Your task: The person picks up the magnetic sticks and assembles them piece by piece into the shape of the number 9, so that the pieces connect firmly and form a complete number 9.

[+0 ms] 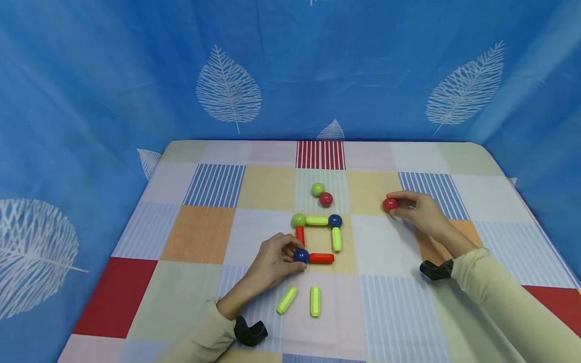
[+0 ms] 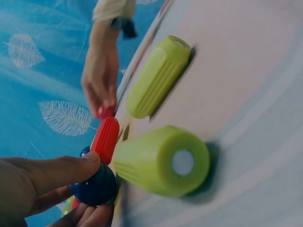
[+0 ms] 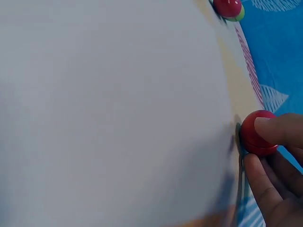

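Observation:
At the near left corner of a square of rods and balls, my left hand (image 1: pixel 278 256) pinches a blue ball (image 1: pixel 301 255). A red rod (image 1: pixel 321 258) runs rightward from that ball, and another red rod (image 1: pixel 300 236) stretches away from it. The far side has a green ball (image 1: pixel 298 220), a yellow-green rod (image 1: pixel 316 221) and a second blue ball (image 1: pixel 335 221). From the latter, a yellow-green rod (image 1: pixel 336 240) points toward me; its near end and the red rod's right end have no ball. To the right, my right hand (image 1: pixel 419 212) holds a red ball (image 3: pixel 255 135) between thumb and fingers.
Two loose yellow-green rods (image 1: pixel 286 300) lie on the near side of the square. Beyond it, a green ball (image 1: pixel 317 189) and another red ball (image 1: pixel 326 199) sit together. A patchwork cloth (image 1: pixel 190 285) covers the table; a blue leaf-print curtain (image 1: pixel 345 65) hangs behind.

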`<state>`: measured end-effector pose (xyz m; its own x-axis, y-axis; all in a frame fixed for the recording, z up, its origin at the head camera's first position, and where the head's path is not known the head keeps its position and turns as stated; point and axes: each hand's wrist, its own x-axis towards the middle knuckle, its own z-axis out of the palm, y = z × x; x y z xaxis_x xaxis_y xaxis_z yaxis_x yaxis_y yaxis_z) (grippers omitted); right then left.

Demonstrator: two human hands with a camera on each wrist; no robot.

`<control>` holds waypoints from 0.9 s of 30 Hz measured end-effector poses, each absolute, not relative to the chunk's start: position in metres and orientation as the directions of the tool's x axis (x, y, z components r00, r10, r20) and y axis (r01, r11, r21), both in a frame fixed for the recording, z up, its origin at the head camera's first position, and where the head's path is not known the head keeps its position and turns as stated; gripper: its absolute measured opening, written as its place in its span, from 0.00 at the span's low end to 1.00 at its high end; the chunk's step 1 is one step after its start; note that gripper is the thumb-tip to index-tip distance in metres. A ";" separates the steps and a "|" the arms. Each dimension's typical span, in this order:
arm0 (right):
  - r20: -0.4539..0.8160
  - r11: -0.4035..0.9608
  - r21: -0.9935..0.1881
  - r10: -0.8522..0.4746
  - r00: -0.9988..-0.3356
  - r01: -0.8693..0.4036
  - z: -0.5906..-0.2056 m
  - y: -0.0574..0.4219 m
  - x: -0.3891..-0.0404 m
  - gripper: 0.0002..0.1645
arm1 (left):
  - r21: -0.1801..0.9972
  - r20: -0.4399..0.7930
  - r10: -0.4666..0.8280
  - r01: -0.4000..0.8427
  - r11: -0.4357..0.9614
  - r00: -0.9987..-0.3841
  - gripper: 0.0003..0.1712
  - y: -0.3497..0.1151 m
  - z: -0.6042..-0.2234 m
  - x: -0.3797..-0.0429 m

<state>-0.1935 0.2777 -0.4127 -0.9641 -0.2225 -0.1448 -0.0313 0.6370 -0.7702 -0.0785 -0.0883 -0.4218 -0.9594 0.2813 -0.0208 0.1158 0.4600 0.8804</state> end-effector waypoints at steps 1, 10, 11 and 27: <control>-0.144 0.638 -0.770 -0.220 -0.965 -0.030 -0.413 0.283 -0.184 0.26 | 0.880 -0.016 0.285 0.122 0.460 -0.958 0.16 -0.089 -0.422 -0.079; -0.025 0.620 -0.774 -0.232 -0.972 -0.128 -0.416 0.276 -0.103 0.24 | 0.879 -0.009 0.269 0.121 0.461 -0.963 0.16 -0.089 -0.421 -0.078; -0.021 0.604 -0.786 -0.243 -0.970 -0.134 -0.416 0.269 -0.097 0.24 | 0.880 -0.011 0.266 0.117 0.460 -0.964 0.16 -0.088 -0.421 -0.078; 0.026 0.505 -0.841 -0.321 -0.947 -0.195 -0.421 0.181 -0.069 0.26 | 0.888 -0.027 0.268 0.100 0.449 -0.963 0.16 -0.089 -0.419 -0.078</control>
